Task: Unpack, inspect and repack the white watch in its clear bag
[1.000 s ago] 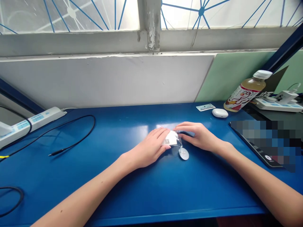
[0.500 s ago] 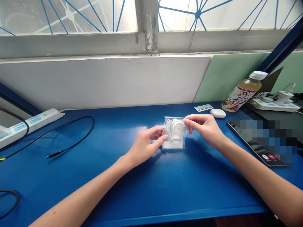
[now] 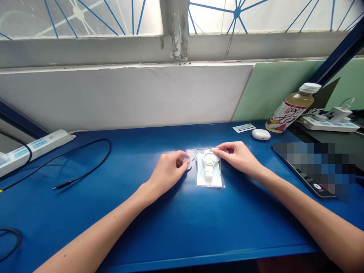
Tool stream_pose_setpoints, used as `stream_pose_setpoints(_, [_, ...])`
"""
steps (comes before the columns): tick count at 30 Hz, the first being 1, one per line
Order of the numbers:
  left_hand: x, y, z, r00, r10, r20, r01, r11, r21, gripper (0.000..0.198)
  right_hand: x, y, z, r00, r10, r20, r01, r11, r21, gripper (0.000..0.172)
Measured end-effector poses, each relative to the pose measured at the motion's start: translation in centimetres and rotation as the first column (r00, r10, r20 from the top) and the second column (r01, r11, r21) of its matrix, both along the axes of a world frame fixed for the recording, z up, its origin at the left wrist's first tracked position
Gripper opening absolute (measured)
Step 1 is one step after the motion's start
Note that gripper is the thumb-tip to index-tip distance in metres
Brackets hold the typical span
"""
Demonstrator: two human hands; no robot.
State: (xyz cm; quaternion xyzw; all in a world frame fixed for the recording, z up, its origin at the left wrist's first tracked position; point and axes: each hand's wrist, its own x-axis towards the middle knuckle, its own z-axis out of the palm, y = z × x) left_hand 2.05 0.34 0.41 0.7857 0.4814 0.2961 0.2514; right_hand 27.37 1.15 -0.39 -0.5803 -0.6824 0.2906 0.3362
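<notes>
A clear plastic pouch (image 3: pixel 201 179) with a white wristwatch (image 3: pixel 209 161) inside is at the middle of the blue desk, the watch face toward the top. Its upper right edge is pinched between the thumb and fingers of my right hand (image 3: pixel 237 154). To the left of the pouch, my left hand (image 3: pixel 170 167) is closed on a small round silvery tag (image 3: pixel 188 163). A thin beaded chain (image 3: pixel 193 156) runs between tag and pouch. My left fingers partly cover the tag.
A black cable (image 3: pixel 82 177) and a white power strip (image 3: pixel 40 146) lie on the left. At the back right are a white card (image 3: pixel 243 127), a white earbud case (image 3: pixel 261 134) and a tilted drink bottle (image 3: pixel 291 110). A phone (image 3: pixel 301 174) rests near my right forearm.
The pouch has come down a little toward me and looks flatter. My left hand has moved left, drawing the round tag away from the pouch front to its side.
</notes>
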Motion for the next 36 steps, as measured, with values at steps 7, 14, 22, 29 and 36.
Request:
stream_pose_setpoints(7, [-0.5, 0.4, -0.5, 0.961, -0.106, -0.254, 0.152, 0.974, 0.168, 0.009, -0.3, -0.6, 0.0, 0.926, -0.062, 0.371, -0.033, 0.969, 0.245, 0.027])
stream_pose_setpoints(14, [-0.6, 0.4, -0.5, 0.955, -0.1, -0.28, 0.168, 0.959, 0.229, 0.021, 0.1, -2.3, 1.3, 0.787, 0.157, 0.597, -0.381, 0.885, 0.269, 0.058])
stream_pose_setpoints(22, [-0.7, 0.1, -0.9, 0.867, -0.326, -0.378, 0.375, 0.925, 0.063, 0.094, 0.7, -3.0, -0.5, 0.769, 0.325, 0.551, -0.455, 0.883, 0.114, 0.091])
stream_pose_setpoints(29, [-0.5, -0.2, -0.8, 0.858, -0.323, -0.4, 0.379, 0.923, 0.068, 0.1, 1.9, -2.5, 0.0, 0.743, 0.439, 0.506, -0.501, 0.865, -0.014, 0.103])
stream_pose_setpoints(36, [-0.3, -0.3, -0.7, 0.851, -0.316, -0.42, 0.367, 0.929, 0.046, 0.102, 1.9, -2.5, -0.1, 0.738, 0.461, 0.494, -0.516, 0.856, -0.028, 0.104])
